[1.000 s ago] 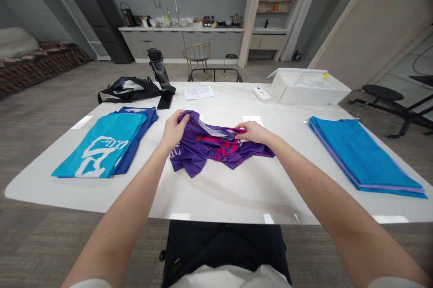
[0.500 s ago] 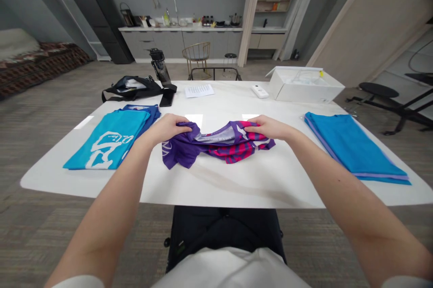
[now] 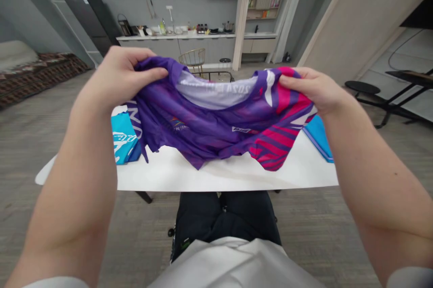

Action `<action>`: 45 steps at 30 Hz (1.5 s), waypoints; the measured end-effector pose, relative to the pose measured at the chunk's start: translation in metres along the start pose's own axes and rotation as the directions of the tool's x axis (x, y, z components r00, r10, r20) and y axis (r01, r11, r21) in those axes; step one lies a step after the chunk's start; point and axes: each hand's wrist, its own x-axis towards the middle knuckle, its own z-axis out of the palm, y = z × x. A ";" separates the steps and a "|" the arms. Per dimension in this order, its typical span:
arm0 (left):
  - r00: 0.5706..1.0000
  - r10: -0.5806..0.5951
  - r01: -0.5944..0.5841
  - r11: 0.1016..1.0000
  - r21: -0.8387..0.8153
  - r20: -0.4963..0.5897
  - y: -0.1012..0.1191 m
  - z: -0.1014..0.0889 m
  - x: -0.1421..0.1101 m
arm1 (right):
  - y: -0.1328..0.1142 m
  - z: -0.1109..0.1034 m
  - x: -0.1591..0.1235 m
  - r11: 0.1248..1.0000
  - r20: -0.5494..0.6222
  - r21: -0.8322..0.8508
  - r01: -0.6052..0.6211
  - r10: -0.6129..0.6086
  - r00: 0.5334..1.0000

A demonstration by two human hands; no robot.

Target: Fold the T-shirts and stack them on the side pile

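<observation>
A purple T-shirt (image 3: 216,128) with pink stripes hangs stretched between my two hands, above the white table (image 3: 189,180). My left hand (image 3: 126,74) pinches its left shoulder, thumb on the near side. At the other shoulder, my right hand (image 3: 306,87) grips the pink-striped cloth. The neckline faces up and shows a pale inside with printed lettering. Its lower part sags in loose folds. Partly behind my left forearm lies a folded turquoise shirt (image 3: 122,137) with white print. Folded blue cloth (image 3: 320,137) shows beside my right forearm.
Beyond the table stand a gold-framed chair (image 3: 192,57) and a kitchen counter (image 3: 149,37). A black round stool (image 3: 361,87) is at the right. The shirt and my arms hide the table's far side.
Both hands have lifted the purple shirt off the table and moved farther apart, toward me. Bunched before, the shirt now hangs spread. The view has tilted up slightly.
</observation>
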 end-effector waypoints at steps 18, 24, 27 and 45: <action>0.768 -0.324 0.155 0.931 0.330 0.553 -0.208 0.317 0.035 | 0.288 -0.004 0.183 0.388 -0.018 -0.912 -0.132 0.286 0.958; 0.789 -0.320 0.184 0.938 0.295 0.525 -0.248 0.329 0.042 | 0.314 0.006 0.207 0.327 -0.125 -0.919 -0.219 0.286 0.950; 0.852 -0.398 0.301 0.904 0.303 0.341 -0.254 0.330 0.063 | 0.313 0.013 0.235 0.315 -0.176 -0.919 -0.236 0.206 0.963; 0.820 -0.528 0.351 0.771 0.532 0.223 -0.200 0.333 -0.008 | 0.306 0.059 0.149 0.256 -0.285 -0.906 -0.336 0.216 0.934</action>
